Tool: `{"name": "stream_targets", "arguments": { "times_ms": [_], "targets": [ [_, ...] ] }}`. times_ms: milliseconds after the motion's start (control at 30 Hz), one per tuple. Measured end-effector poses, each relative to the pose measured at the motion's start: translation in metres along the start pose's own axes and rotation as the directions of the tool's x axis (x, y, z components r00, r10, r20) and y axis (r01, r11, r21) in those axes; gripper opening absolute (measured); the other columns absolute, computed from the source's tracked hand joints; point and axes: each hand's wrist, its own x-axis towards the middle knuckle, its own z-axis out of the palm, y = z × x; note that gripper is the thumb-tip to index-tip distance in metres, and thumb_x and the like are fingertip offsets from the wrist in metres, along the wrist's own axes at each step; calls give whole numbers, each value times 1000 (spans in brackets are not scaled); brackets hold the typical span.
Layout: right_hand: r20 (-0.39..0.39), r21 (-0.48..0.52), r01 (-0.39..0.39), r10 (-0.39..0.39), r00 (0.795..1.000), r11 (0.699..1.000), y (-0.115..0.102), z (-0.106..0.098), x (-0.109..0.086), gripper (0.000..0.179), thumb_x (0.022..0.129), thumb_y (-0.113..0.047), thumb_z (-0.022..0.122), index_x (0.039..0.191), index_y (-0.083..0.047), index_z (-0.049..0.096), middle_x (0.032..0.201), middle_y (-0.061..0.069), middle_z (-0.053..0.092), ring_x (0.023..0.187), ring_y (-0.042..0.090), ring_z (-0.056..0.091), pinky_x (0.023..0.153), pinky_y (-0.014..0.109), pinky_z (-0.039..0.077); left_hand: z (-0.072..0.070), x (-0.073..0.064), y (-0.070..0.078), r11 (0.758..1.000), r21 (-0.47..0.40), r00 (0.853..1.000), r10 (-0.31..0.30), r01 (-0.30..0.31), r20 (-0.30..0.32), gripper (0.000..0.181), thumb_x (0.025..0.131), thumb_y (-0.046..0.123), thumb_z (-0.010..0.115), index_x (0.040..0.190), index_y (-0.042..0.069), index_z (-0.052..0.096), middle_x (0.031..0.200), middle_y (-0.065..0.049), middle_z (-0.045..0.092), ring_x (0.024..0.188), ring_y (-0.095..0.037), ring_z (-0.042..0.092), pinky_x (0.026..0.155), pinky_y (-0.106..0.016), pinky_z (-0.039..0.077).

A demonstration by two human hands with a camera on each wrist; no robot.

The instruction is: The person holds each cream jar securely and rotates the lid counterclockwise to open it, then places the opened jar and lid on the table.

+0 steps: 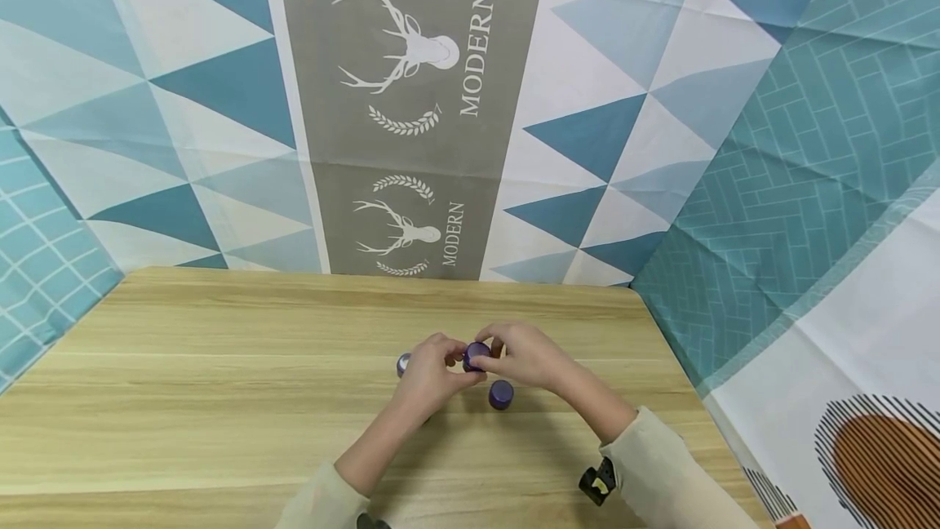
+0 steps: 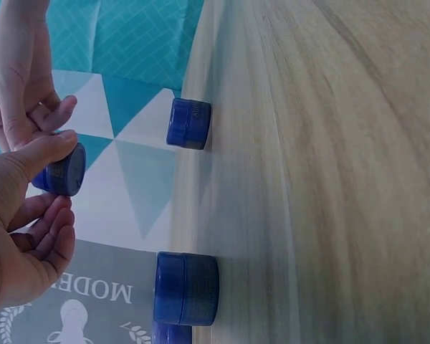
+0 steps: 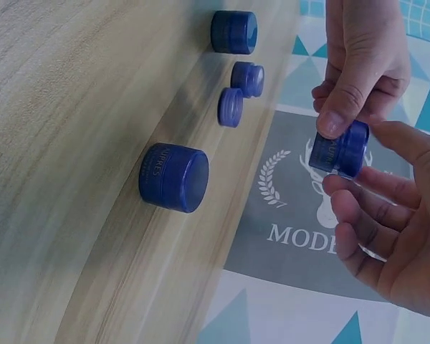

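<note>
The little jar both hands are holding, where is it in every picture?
Head: the jar is in the lower half, about halfway across.
Left wrist: the jar is at the left, about halfway down.
Right wrist: the jar is at the right, a bit above halfway.
Shared landmark: the grey deer panel.

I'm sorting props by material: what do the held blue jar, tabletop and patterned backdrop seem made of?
Held blue jar: slightly glossy plastic or glass, judging by pale highlights; I can't tell which. Tabletop: probably wood or wood-print laminate, low sheen, with long grain streaks. Patterned backdrop: likely matte printed fabric, since creases run across it; thin plastic is possible.
</note>
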Motion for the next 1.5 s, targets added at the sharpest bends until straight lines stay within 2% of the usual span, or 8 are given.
{"name": "stream_targets", "arguments": {
  "times_ms": [200, 333, 500, 700, 900, 1033, 1200, 1500],
  "targets": [
    [35, -19, 73, -72, 997, 997, 1, 0, 0, 36, 86, -23, 64, 119, -10, 61, 93, 0, 66, 61, 9, 52, 52, 19, 42, 0, -1, -1, 1000, -14, 1000, -5, 5, -2, 30, 71, 32, 79, 91, 10, 71, 85, -1, 61, 79, -15, 55, 69, -26, 47],
    [41, -24, 68, -67, 997, 997, 0, 0, 0, 41, 87, -28, 63, 124, -11, 58, 97, -1, 64, 56, 7, 47, 50, 20, 41, 0, -1, -1, 1000, -12, 1000, -7, 7, -1, 30, 70, 31, 80, 91, 10, 71, 85, -1, 61, 79, -14, 55, 69, -26, 47],
    [-1, -48, 25, -25, 1000, 999, -2, 0, 1, 44, 88, -39, 62, 122, -11, 60, 96, -1, 64, 60, 6, 48, 54, 22, 42, 0, 0, -1, 1000, -10, 1000, -4, 4, 8, 33, 69, 31, 81, 92, 10, 71, 86, 0, 61, 80, -15, 57, 70, -28, 49],
    [-12, -109, 56, -57, 998, 992, -5, -1, 2, 35, 84, -31, 68, 111, -10, 66, 88, -2, 64, 73, 7, 55, 61, 22, 44, 1, 0, -1, 1000, -19, 1000, -6, 6, 23, 33, 69, 27, 81, 93, 8, 71, 86, -3, 61, 80, -17, 56, 69, -27, 48],
    [25, -157, 123, -121, 992, 980, -5, -2, 1, 41, 81, -23, 70, 119, -13, 62, 103, 1, 65, 77, 9, 54, 64, 22, 44, 2, 0, -2, 1000, 1, 1000, 14, -14, 15, 29, 69, 23, 80, 88, 5, 70, 83, -8, 61, 77, -19, 56, 65, -23, 45],
    [25, -145, 117, -115, 993, 982, -5, -1, 1, 43, 84, -29, 67, 123, -12, 59, 112, 4, 64, 76, 10, 55, 69, 26, 47, 2, 0, -2, 1000, 0, 1000, 18, -18, 19, 29, 69, 21, 79, 90, 4, 70, 84, -7, 61, 78, -18, 56, 66, -24, 47],
    [-10, -123, 69, -71, 997, 990, -6, 1, 3, 40, 89, -38, 61, 116, -9, 63, 102, 2, 66, 87, 14, 62, 72, 30, 50, 2, 0, -2, 1000, -22, 999, -7, 8, 38, 35, 70, 27, 80, 96, 7, 71, 87, -4, 61, 81, -17, 56, 69, -27, 48],
    [-8, -168, 51, -54, 999, 984, -8, 1, 6, 33, 85, -37, 66, 106, -12, 67, 88, -3, 64, 73, 7, 54, 61, 23, 44, 1, 1, -2, 1000, -7, 999, -16, 16, 47, 36, 70, 26, 80, 98, 6, 71, 88, -5, 61, 81, -17, 56, 70, -27, 48]
  ]
}}
